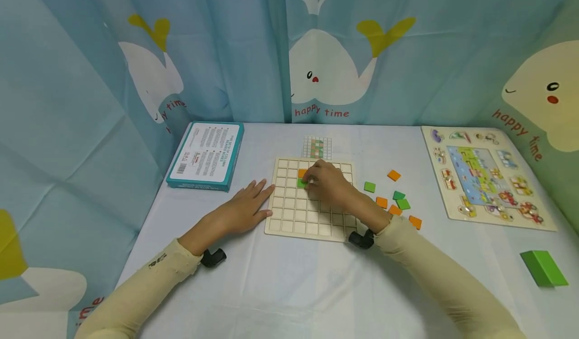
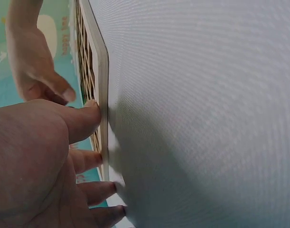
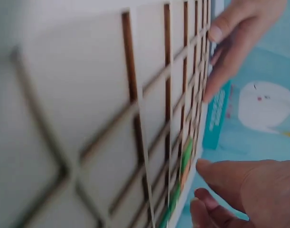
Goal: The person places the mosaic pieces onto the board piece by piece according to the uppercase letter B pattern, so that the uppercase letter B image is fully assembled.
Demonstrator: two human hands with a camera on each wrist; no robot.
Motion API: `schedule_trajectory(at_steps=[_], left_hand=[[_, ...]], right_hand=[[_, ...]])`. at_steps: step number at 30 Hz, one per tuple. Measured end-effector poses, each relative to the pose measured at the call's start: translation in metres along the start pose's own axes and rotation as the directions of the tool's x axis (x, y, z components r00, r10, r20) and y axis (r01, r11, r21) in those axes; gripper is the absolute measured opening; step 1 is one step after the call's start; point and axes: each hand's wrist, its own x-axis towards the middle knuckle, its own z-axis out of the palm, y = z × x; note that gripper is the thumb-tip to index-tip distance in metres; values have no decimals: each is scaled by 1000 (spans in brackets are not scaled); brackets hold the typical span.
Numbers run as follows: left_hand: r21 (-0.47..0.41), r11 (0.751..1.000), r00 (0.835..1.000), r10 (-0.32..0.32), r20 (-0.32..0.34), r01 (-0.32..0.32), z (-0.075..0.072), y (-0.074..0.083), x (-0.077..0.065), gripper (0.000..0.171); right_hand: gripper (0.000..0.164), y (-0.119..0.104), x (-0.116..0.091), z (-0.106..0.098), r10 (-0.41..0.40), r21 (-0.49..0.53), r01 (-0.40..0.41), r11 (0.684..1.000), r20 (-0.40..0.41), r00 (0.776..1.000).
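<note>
A wooden grid board (image 1: 289, 218) lies flat on the table. My left hand (image 1: 246, 205) rests at its left side, fingers spread. In the left wrist view, the left thumb (image 2: 85, 121) touches the board's edge. Over the upper middle of the grid is my right hand (image 1: 330, 183), fingers bent, close to a green tile (image 1: 301, 183) set below an orange tile (image 1: 302, 173). The right wrist view shows the right thumb (image 3: 216, 173) apart from the fingers, with no tile visible between them. Another green tile (image 3: 172, 209) shows there, hidden in the head view.
A small pattern card (image 1: 317, 148) lies behind the board. Loose orange and green tiles (image 1: 381, 202) are scattered to its right. Farther right are a picture peg puzzle (image 1: 488, 178) and a green block (image 1: 543, 268). A teal box (image 1: 205, 155) lies at the back left.
</note>
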Motion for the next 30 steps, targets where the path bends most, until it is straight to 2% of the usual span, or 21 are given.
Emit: schedule_trajectory(at_steps=[3,7,10,15,19,24,26,30], left_hand=[[2,1000,1000,0,-1,0,0,0,1,71],[6,1000,1000,-5,-1,5,1,-1,1,71],[7,1000,1000,-9,1,9,2,-1,1,71],[10,1000,1000,-9,4,9,2,0,1,71],[8,1000,1000,-9,5,9,2,0,1,71],[17,1000,1000,-11,5,11,2,0,0,71],[21,1000,1000,-13,5,13,2,0,1,71],[21,1000,1000,-11,2,11,3,0,1,71]], right_hand=[[18,11,-4,-14,26,68,-24,997,-29,999],[23,30,-17,-38,102,131,-88,987,-102,989],[28,47,-31,-57,172,144,-151,978,-151,973],[37,84,-58,-79,286,149,-258,955,-213,934],[44,113,-79,-86,370,152,-344,926,-193,909],[54,135,-96,-85,468,126,-456,881,-98,878],[56,141,-100,-82,484,117,-474,873,-73,872],[53,146,-103,-76,464,119,-454,883,-75,883]])
